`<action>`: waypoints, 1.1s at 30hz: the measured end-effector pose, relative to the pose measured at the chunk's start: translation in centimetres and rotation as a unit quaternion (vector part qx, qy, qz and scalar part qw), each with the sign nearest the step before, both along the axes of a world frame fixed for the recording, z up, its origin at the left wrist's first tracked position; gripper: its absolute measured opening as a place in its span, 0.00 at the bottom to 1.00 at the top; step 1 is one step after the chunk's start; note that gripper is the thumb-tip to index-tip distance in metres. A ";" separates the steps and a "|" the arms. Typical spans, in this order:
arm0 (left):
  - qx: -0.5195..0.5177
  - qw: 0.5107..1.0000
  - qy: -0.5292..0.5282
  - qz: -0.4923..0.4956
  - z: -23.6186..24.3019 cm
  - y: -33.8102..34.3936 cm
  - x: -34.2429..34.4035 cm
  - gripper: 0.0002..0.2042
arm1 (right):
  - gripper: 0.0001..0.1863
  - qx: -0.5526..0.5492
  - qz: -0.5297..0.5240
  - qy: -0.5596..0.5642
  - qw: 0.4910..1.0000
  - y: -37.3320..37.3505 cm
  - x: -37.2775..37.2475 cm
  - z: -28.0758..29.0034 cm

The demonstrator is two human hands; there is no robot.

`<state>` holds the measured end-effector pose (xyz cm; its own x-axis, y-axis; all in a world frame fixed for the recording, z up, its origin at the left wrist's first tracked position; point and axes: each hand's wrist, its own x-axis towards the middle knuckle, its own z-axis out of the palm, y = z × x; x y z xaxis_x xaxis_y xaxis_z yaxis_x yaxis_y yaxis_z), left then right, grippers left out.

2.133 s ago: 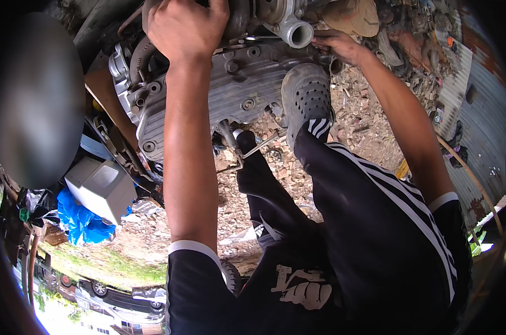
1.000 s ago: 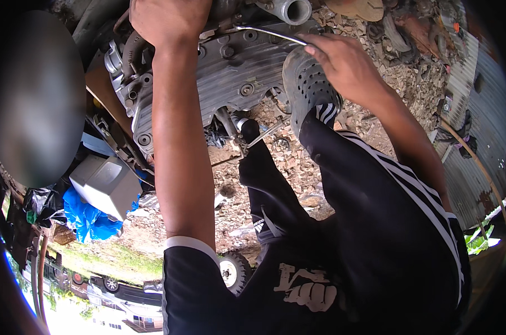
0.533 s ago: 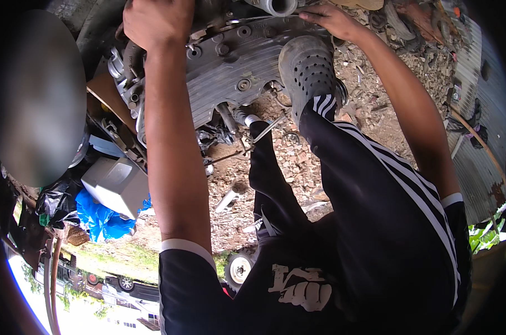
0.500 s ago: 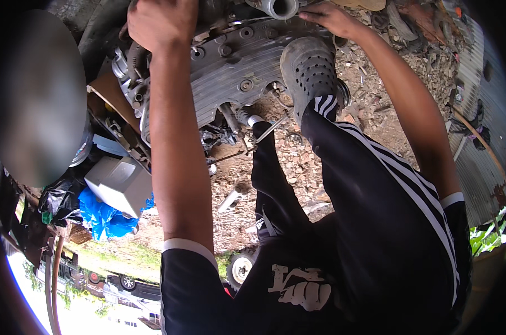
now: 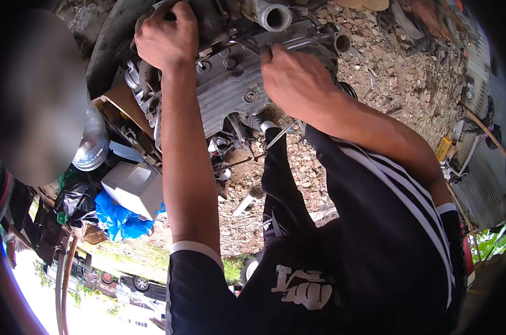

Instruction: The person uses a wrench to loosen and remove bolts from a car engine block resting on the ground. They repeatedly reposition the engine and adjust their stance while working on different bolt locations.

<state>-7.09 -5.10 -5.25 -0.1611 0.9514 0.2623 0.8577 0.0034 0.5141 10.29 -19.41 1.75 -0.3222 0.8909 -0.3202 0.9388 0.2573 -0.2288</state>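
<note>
A grey ribbed metal engine cover with round bolt fittings lies at the top of the head view. My left hand is closed at its far left end; whatever the curled fingers grip is hidden. My right hand reaches across the cover's right part, fingers bent and thumb pointing left. A thin dark metal piece shows beside the thumb; whether the hand holds it I cannot tell. Just beyond that hand is a round open metal pipe end, with a second pipe opening to its right.
Stony, littered ground lies below the engine. A thin metal rod hangs near my leg. On the left stand a white box, a blue plastic bag and a black bag. Corrugated sheeting edges the right.
My right hand has come left and nearer, from beside the pipe end onto the cover. My right foot, in a grey clog, is now hidden behind that arm. My left hand stays near its place.
</note>
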 end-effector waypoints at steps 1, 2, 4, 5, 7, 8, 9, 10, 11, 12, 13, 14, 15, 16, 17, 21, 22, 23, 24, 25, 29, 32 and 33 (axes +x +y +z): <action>-0.013 1.000 0.023 -0.002 -0.2 0.2 -0.3 0.22 | 0.10 -0.004 -0.011 -0.011 1.000 0.4 0.0 0.2; -0.026 0.999 0.047 -0.003 -0.4 0.6 -0.8 0.22 | 0.10 0.006 -0.007 -0.001 1.000 0.9 1.2 0.9; -0.035 0.997 0.065 -0.015 -0.9 0.6 -1.4 0.22 | 0.09 0.077 -0.023 0.004 0.997 0.3 4.3 1.3; -0.026 0.997 0.067 -0.020 -0.9 0.6 -1.5 0.22 | 0.12 -0.008 -0.064 0.015 0.998 0.8 5.4 2.5; -0.005 0.999 0.047 -0.020 -0.9 0.9 -0.7 0.22 | 0.15 0.033 -0.077 0.082 0.993 0.8 9.3 0.7; 0.005 0.999 0.037 -0.014 -0.9 0.8 -0.5 0.22 | 0.17 0.015 -0.097 0.094 0.991 0.8 10.5 -1.1; 0.013 1.000 0.023 -0.008 -1.0 0.7 -0.3 0.22 | 0.19 -0.003 -0.118 0.103 0.988 0.7 11.6 -3.1; 0.015 1.000 0.013 -0.007 -0.9 0.6 -0.3 0.22 | 0.21 -0.021 -0.138 0.113 0.984 0.8 12.4 -5.0; 0.034 0.999 0.004 -0.014 -0.9 0.3 -0.2 0.23 | 0.23 -0.011 -0.146 0.106 0.983 0.8 12.9 -6.9; 0.013 0.999 0.040 -0.001 -1.0 0.5 -0.8 0.23 | 0.25 -0.004 -0.152 0.106 0.983 0.6 12.8 -8.8; -0.011 0.997 0.074 0.012 -1.1 0.8 -1.4 0.24 | 0.28 0.001 -0.159 0.103 0.982 0.7 12.5 -9.6; -0.029 0.995 0.092 0.013 -1.3 1.1 -1.8 0.25 | 0.31 -0.040 -0.192 0.134 0.971 0.9 12.4 -10.3; -0.011 0.998 0.062 -0.008 -0.6 0.7 -0.9 0.22 | 0.30 -0.051 -0.200 0.157 0.966 0.9 12.7 -10.9; 0.011 0.999 0.033 -0.029 0.6 0.2 0.2 0.19 | 0.30 -0.057 -0.207 0.181 0.960 1.0 12.6 -11.6; 0.033 0.998 0.004 -0.049 1.3 -0.2 0.9 0.17 | 0.29 -0.064 -0.214 0.206 0.953 1.0 12.7 -12.0; -0.054 0.995 0.078 0.008 -1.0 0.9 -1.8 0.25 | 0.29 -0.086 -0.180 0.228 0.953 2.6 12.2 -12.9; -0.030 0.999 0.020 0.001 -0.3 0.3 -0.8 0.24 | 0.28 -0.068 -0.156 0.214 0.962 3.1 12.6 -13.6; -0.025 0.999 0.020 -0.002 -0.3 0.4 -0.6 0.24 | 0.26 -0.051 -0.132 0.200 0.969 3.8 12.9 -14.5; -0.022 0.999 0.023 -0.003 -0.2 0.5 -0.8 0.23 | 0.25 -0.036 -0.106 0.190 0.975 4.5 12.7 -15.2; -0.018 0.999 0.029 -0.002 -0.1 0.4 -1.1 0.23 | 0.24 -0.119 -0.136 0.154 0.971 5.8 11.8 -14.8; -0.003 1.000 0.004 -0.016 -1.0 0.8 1.7 0.21 | 0.22 -0.044 -0.035 0.097 0.994 7.7 15.9 -17.6; -0.007 0.999 0.042 -0.002 -0.9 0.3 -1.5 0.21 | 0.23 -0.101 -0.016 -0.017 0.995 6.3 7.3 -8.9; 0.004 1.000 0.031 0.000 -0.5 0.2 -1.5 0.21 | 0.17 -0.110 -0.035 0.024 0.993 4.5 5.0 -5.3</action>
